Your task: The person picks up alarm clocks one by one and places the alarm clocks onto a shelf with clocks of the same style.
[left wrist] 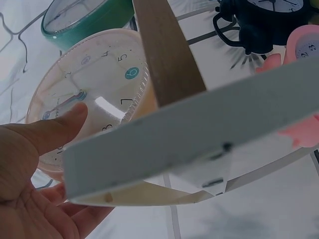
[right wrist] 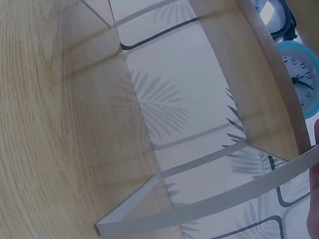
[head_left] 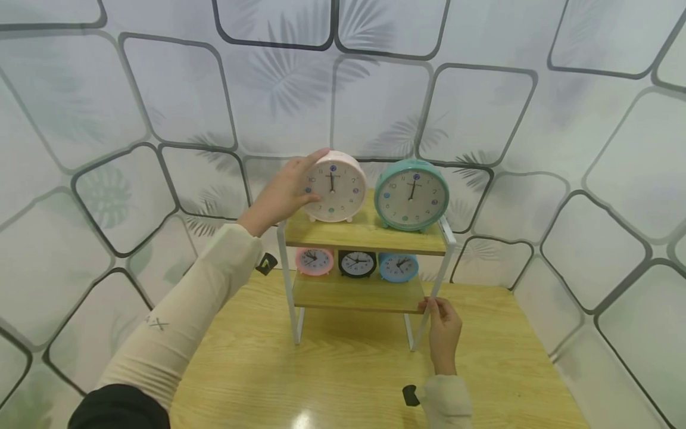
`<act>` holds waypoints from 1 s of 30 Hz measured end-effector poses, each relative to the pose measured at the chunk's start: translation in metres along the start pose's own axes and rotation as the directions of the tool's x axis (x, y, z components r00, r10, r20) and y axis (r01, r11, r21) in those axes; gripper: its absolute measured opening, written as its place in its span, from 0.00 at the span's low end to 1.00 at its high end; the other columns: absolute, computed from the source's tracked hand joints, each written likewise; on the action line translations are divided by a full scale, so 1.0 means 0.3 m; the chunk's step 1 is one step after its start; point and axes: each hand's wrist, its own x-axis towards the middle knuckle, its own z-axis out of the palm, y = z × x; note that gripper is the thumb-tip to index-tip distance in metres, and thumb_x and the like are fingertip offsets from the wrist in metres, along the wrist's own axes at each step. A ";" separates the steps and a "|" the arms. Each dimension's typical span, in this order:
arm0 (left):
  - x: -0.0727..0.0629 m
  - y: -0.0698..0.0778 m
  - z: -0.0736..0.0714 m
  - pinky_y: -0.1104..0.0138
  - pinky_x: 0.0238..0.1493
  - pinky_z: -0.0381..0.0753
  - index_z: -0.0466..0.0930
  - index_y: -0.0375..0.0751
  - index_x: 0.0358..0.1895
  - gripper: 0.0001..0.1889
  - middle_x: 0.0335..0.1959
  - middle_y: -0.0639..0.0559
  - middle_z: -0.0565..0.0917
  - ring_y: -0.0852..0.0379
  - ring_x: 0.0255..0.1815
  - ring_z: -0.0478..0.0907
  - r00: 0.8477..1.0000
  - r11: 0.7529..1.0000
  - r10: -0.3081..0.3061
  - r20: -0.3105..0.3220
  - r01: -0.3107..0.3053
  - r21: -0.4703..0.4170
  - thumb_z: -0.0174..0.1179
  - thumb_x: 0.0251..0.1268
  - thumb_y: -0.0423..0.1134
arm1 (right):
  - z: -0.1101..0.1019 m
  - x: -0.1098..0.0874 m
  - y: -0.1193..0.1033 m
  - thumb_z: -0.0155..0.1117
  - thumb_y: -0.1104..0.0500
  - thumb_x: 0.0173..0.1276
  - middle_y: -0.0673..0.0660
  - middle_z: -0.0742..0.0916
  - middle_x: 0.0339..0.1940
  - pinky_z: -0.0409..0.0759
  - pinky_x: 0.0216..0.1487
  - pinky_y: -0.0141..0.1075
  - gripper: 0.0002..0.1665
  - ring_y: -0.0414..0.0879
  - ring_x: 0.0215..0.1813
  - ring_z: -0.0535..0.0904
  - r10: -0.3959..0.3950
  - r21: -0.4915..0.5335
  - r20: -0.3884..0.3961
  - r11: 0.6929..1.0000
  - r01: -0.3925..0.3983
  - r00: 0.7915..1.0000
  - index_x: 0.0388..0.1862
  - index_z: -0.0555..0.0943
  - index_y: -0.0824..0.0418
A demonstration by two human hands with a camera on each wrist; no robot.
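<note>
My left hand (head_left: 286,187) grips the left side of a pale pink alarm clock (head_left: 343,202), thumb across its face and fingers behind. That clock stands at the left of the top board of a small two-tier wooden shelf (head_left: 343,239) with a white metal frame. A teal alarm clock (head_left: 409,208) stands to its right. Down at the lower board's right end, my right hand (head_left: 446,330) pinches the white front leg (head_left: 421,326) of the shelf. In the right wrist view only a sliver of the right hand (right wrist: 314,191) shows at the edge.
On the lower board stand a small pink clock (head_left: 314,271), a black clock (head_left: 357,271) and a blue clock (head_left: 399,275). The shelf rests on a wood-grain table (head_left: 332,375). Behind it rises a patterned wall (head_left: 289,125).
</note>
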 end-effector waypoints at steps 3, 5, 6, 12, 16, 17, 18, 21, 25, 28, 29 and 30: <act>-0.002 0.000 -0.002 0.47 0.60 0.72 0.42 0.62 0.75 0.50 0.65 0.37 0.66 0.41 0.60 0.70 1.000 1.000 0.002 -0.001 -0.002 0.002 0.67 0.54 0.36 | 0.003 -0.001 -0.011 0.54 0.62 0.71 0.40 0.85 0.26 0.78 0.44 0.22 0.15 0.30 0.33 0.82 -0.008 0.005 0.007 1.000 0.008 1.000 0.38 0.78 0.77; -0.004 -0.002 -0.001 0.48 0.61 0.71 0.40 0.62 0.75 0.52 0.65 0.37 0.66 0.42 0.61 0.69 1.000 1.000 0.012 -0.006 -0.012 -0.002 0.67 0.54 0.36 | 0.004 0.002 -0.010 0.54 0.62 0.71 0.40 0.85 0.26 0.78 0.43 0.22 0.15 0.30 0.33 0.82 -0.011 0.007 0.006 1.000 0.011 1.000 0.38 0.78 0.77; -0.007 -0.002 0.001 0.48 0.61 0.70 0.39 0.62 0.75 0.52 0.66 0.38 0.65 0.42 0.62 0.69 1.000 1.000 0.016 -0.013 -0.016 -0.005 0.67 0.54 0.36 | 0.005 0.003 -0.009 0.54 0.62 0.71 0.40 0.85 0.26 0.78 0.43 0.22 0.16 0.30 0.33 0.82 -0.016 0.007 0.004 1.000 0.016 1.000 0.38 0.78 0.77; -0.025 0.002 0.016 0.48 0.61 0.70 0.38 0.59 0.75 0.50 0.68 0.39 0.63 0.43 0.62 0.68 0.997 0.999 0.034 -0.067 -0.034 0.002 0.66 0.57 0.41 | -0.005 0.016 0.009 0.54 0.59 0.71 0.40 0.85 0.27 0.77 0.45 0.21 0.17 0.30 0.34 0.82 -0.018 0.003 0.017 1.000 0.018 1.000 0.38 0.79 0.75; -0.056 0.018 0.025 0.48 0.61 0.71 0.40 0.57 0.75 0.46 0.69 0.38 0.61 0.41 0.63 0.67 0.989 0.997 0.074 -0.132 -0.070 0.034 0.62 0.61 0.44 | -0.020 0.017 0.014 0.55 0.57 0.71 0.39 0.86 0.28 0.75 0.48 0.19 0.17 0.30 0.37 0.82 0.008 -0.026 0.038 1.000 -0.007 0.999 0.40 0.80 0.73; -0.067 0.024 0.027 0.47 0.60 0.70 0.41 0.56 0.75 0.44 0.69 0.37 0.60 0.40 0.63 0.67 0.984 0.996 0.088 -0.155 -0.083 0.039 0.61 0.62 0.44 | -0.025 0.017 0.015 0.55 0.57 0.71 0.39 0.86 0.28 0.75 0.48 0.19 0.17 0.30 0.38 0.82 0.016 -0.034 0.042 0.999 -0.015 0.999 0.40 0.80 0.73; -0.079 0.029 0.030 0.46 0.61 0.70 0.42 0.55 0.75 0.43 0.70 0.37 0.59 0.39 0.64 0.66 0.979 0.994 0.101 -0.178 -0.094 0.049 0.60 0.63 0.45 | -0.030 0.019 0.017 0.55 0.57 0.70 0.40 0.86 0.29 0.74 0.48 0.19 0.17 0.30 0.38 0.82 0.022 -0.041 0.046 0.999 -0.020 0.999 0.40 0.80 0.72; -0.127 0.045 0.045 0.45 0.60 0.70 0.47 0.54 0.74 0.40 0.71 0.37 0.58 0.38 0.66 0.64 0.957 0.989 0.131 -0.258 -0.111 0.093 0.60 0.63 0.45 | -0.043 0.020 0.009 0.56 0.59 0.70 0.50 0.89 0.33 0.74 0.48 0.18 0.15 0.28 0.40 0.82 -0.005 -0.066 0.055 0.998 0.009 0.998 0.43 0.80 0.71; -0.207 0.070 0.080 0.47 0.60 0.71 0.53 0.47 0.73 0.39 0.69 0.36 0.60 0.38 0.65 0.66 0.914 0.981 0.183 -0.362 -0.146 0.128 0.62 0.61 0.41 | -0.055 0.021 -0.027 0.57 0.66 0.68 0.65 0.87 0.41 0.73 0.45 0.14 0.12 0.20 0.40 0.79 -0.160 -0.172 0.031 0.971 0.163 0.987 0.47 0.80 0.70; -0.273 0.089 0.120 0.48 0.62 0.70 0.55 0.42 0.72 0.38 0.67 0.35 0.63 0.39 0.64 0.67 0.875 0.972 0.231 -0.426 -0.187 0.141 0.63 0.58 0.38 | -0.060 0.014 -0.072 0.59 0.70 0.65 0.67 0.86 0.44 0.71 0.45 0.12 0.14 0.16 0.42 0.75 -0.294 -0.273 -0.004 0.920 0.282 0.956 0.50 0.80 0.70; -0.294 0.095 0.135 0.48 0.62 0.69 0.56 0.41 0.71 0.38 0.66 0.35 0.64 0.39 0.65 0.66 0.864 0.969 0.244 -0.441 -0.200 0.145 0.63 0.58 0.38 | -0.060 0.009 -0.088 0.59 0.71 0.64 0.67 0.86 0.44 0.70 0.45 0.12 0.15 0.15 0.43 0.74 -0.332 -0.296 -0.014 0.902 0.314 0.943 0.51 0.79 0.69; -0.315 0.100 0.151 0.48 0.63 0.68 0.57 0.40 0.71 0.37 0.66 0.34 0.65 0.40 0.65 0.66 0.854 0.966 0.255 -0.454 -0.207 0.153 0.62 0.58 0.39 | -0.059 0.004 -0.105 0.59 0.72 0.63 0.67 0.85 0.45 0.70 0.46 0.12 0.17 0.15 0.45 0.74 -0.370 -0.312 -0.018 0.885 0.347 0.929 0.52 0.79 0.69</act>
